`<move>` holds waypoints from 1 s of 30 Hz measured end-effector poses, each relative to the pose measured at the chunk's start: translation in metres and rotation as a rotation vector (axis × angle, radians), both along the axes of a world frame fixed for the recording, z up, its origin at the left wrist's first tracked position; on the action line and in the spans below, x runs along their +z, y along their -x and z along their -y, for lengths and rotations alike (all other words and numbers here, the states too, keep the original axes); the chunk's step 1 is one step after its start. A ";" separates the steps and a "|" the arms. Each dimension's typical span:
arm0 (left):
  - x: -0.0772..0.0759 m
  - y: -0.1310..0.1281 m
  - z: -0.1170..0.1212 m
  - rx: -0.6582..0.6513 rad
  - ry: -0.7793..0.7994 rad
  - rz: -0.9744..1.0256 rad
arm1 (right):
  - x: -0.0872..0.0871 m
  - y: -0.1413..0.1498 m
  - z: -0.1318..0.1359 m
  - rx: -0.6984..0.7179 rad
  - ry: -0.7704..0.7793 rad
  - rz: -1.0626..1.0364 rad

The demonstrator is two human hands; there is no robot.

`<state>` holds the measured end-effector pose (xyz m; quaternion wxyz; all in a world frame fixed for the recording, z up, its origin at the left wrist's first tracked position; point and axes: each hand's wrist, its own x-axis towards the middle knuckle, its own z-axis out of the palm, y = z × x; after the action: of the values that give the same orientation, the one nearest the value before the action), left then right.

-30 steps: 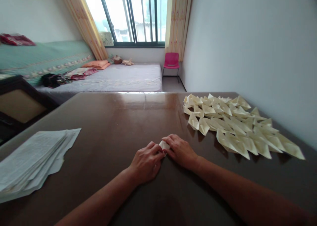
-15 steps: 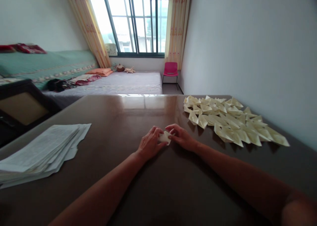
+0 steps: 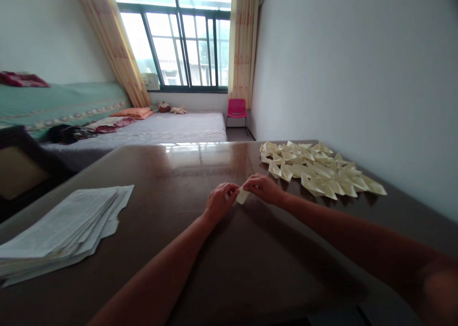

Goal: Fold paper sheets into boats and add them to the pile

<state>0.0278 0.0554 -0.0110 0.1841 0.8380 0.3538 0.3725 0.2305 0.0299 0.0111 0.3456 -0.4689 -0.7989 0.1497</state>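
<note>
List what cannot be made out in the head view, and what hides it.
Head view:
Part of the small paper: hidden by fingers of the left hand and right hand.
Number of folded paper pieces: they overlap one another.
Any wording on the stacked sheets: too small and blurred; their left end is cut off by the picture's left edge.
Top of the window: cut off by the upper edge.

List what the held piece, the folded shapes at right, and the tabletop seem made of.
Held piece: matte cream, probably paper, being thin with straight edges. Folded shapes: likely matte paper too, with crisp creases. Tabletop: glossy brown, perhaps varnished wood; it reflects the window.
</note>
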 end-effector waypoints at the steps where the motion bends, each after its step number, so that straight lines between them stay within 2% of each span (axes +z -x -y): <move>1: 0.000 0.000 0.000 0.002 -0.003 -0.004 | 0.000 0.001 0.003 -0.015 -0.019 0.001; 7: 0.004 0.001 0.004 -0.034 -0.089 -0.076 | -0.013 0.015 0.022 -0.126 -0.074 -0.059; 13: 0.007 -0.002 0.010 -0.034 -0.079 -0.081 | -0.016 0.011 0.022 -0.092 -0.114 -0.082; 23: 0.001 -0.008 0.004 -0.048 0.016 0.008 | -0.018 0.000 0.018 -0.042 -0.046 -0.121; 30: 0.006 -0.005 0.003 -0.161 0.071 -0.018 | -0.017 -0.004 0.018 0.026 -0.069 -0.105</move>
<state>0.0330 0.0523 -0.0055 0.2399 0.8598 0.3001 0.3363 0.2349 0.0117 -0.0058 0.4010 -0.4379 -0.7904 0.1510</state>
